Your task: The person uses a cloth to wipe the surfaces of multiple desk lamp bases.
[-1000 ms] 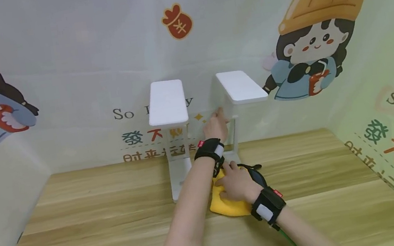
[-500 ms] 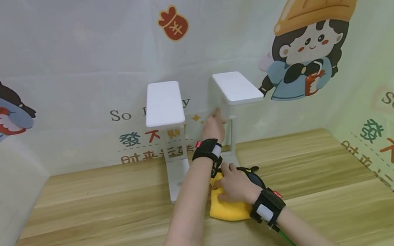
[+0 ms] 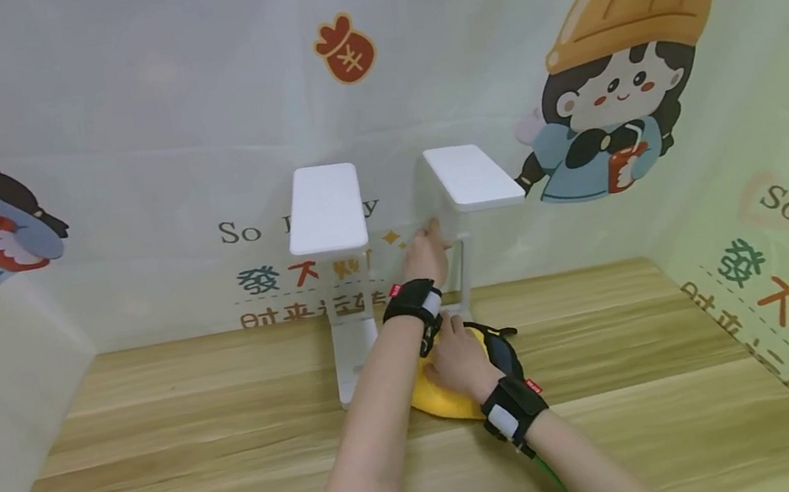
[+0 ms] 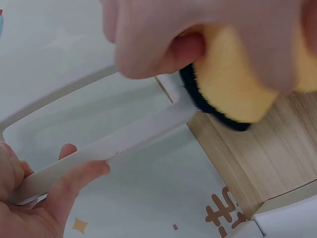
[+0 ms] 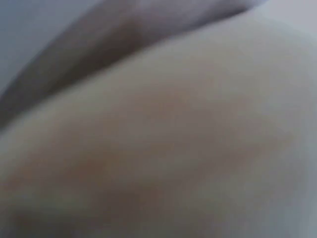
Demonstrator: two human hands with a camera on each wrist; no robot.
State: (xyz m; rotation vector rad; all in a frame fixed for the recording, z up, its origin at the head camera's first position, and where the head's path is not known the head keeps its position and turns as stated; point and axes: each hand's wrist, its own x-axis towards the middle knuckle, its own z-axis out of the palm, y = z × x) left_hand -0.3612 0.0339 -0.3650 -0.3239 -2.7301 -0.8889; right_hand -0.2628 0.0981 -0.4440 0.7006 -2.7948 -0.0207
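Note:
Two white stands with flat top plates are side by side at the back of the table. My left hand [image 3: 426,258] grips an upright of the right stand [image 3: 474,178]; in the left wrist view, thumb and fingers wrap the pale bar [image 4: 133,136]. Lower down, my right hand [image 3: 459,359] holds a fuzzy yellow cleaning cloth [image 3: 447,402] with a dark side and black edging. The left wrist view shows the cloth [image 4: 228,79] against the bar's lower end, with curled right-hand fingers [image 4: 143,54] over it. In the right wrist view, only blurred skin fills the picture.
The left stand [image 3: 325,209] is close beside my left forearm, its base [image 3: 356,361] on the wooden table [image 3: 165,446]. A printed backdrop [image 3: 152,187] rises behind and at both sides. A green cable [image 3: 552,480] trails from the right wrist strap.
My right hand has shifted slightly up and left with the cloth, its fingers more curled. The left hand stays on the upright. The view has drifted slightly.

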